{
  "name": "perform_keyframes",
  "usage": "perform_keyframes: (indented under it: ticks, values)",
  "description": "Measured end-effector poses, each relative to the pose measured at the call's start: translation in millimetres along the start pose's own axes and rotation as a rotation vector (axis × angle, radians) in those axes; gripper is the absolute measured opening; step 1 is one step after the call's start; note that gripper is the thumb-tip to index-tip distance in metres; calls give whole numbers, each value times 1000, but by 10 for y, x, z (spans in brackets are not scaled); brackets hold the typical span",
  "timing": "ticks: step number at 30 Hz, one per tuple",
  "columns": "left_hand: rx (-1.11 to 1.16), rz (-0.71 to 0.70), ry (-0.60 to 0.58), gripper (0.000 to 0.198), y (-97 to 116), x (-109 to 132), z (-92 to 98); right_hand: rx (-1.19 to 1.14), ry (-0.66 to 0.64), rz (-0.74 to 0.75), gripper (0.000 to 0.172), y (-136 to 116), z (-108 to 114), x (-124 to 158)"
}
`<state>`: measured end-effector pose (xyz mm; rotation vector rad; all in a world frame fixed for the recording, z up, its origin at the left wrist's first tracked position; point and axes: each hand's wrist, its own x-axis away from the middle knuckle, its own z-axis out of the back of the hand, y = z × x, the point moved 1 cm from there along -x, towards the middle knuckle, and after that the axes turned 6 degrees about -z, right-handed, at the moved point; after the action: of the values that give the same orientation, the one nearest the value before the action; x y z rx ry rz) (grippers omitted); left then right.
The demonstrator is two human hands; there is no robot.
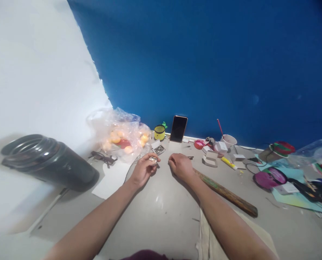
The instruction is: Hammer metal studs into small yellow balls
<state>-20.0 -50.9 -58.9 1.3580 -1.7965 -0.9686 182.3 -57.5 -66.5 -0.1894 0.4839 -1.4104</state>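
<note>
My left hand (144, 169) is closed in a pinch around a small shiny, gold-silver piece (153, 159), too small to identify. Just beyond it lies a little packet of dark, glittering bits (159, 149). Across a short gap, my right hand (181, 166) rests on the table with its fingers curled in. Whatever those fingers hold, if anything, is hidden. A long brown stick (228, 195) with greenish patches slants away from beside my right wrist, partly behind the forearm.
A large dark bottle (66, 166) leans at left, near glasses (103, 158) and a plastic bag of orange round things (120, 133). A phone (178, 129) stands against the blue wall. At right are a white cup (229, 140), a yellow tube (228, 163) and a pink round case (269, 178).
</note>
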Motion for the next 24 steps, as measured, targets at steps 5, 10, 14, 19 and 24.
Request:
perform_keyframes:
  ticks: [5,10,14,19,24]
  values:
    - [103,14,46,38,-34,-45,51,-2,11,-2,12,2,-1,4]
    - [178,38,43,36,-36,-81,69,2,10,5,12,5,-3,-2]
    - [87,-2,56,46,-2,-47,47,7,6,8,11,-4,10,-2]
    - [-114,-93,68,51,14,10,6,12,-5,0,12,-5,10,-3]
    - [-79,-90,69,45,12,-2,-11,10,-6,-6,11,-6,10,-4]
